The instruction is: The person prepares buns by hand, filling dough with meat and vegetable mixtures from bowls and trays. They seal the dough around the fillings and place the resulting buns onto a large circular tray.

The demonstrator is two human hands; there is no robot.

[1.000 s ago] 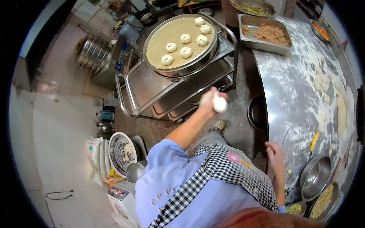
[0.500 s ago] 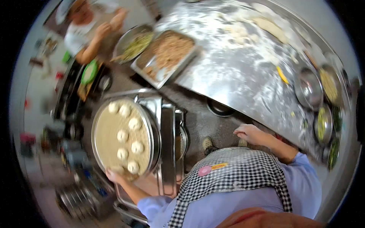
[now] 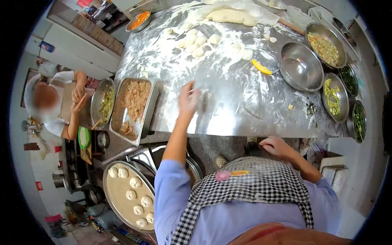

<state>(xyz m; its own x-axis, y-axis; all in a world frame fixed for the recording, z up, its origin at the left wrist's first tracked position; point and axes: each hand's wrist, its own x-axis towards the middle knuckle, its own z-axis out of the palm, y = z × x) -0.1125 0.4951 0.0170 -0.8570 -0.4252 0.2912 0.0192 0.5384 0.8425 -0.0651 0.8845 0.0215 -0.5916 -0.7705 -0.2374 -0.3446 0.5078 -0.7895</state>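
Note:
My left hand (image 3: 188,100) reaches over the floured steel table (image 3: 220,118), its fingers apart and partly blurred, with nothing seen in it. At the table's front edge, close to my apron, my right hand (image 3: 277,147) hangs with its fingers curled together and no object showing. Flattened dough pieces (image 3: 198,52) lie beyond my left hand, and a long dough roll (image 3: 232,17) rests at the back. To the left is a rectangular metal pan of minced filling (image 3: 136,98). Lower left, several shaped buns (image 3: 135,182) sit on a round steamer tray (image 3: 118,212).
Right of centre stand an empty steel bowl (image 3: 302,67), a bowl of mixed filling (image 3: 326,47) and bowls of chopped greens (image 3: 332,98). A yellow curved tool (image 3: 261,67) lies beside them. Another person (image 3: 61,102) works at the left behind a bowl with chopsticks (image 3: 104,100).
My left hand has left the rim of the bun tray and moved out over the table. The view has turned toward the table. My right hand stays near the table edge.

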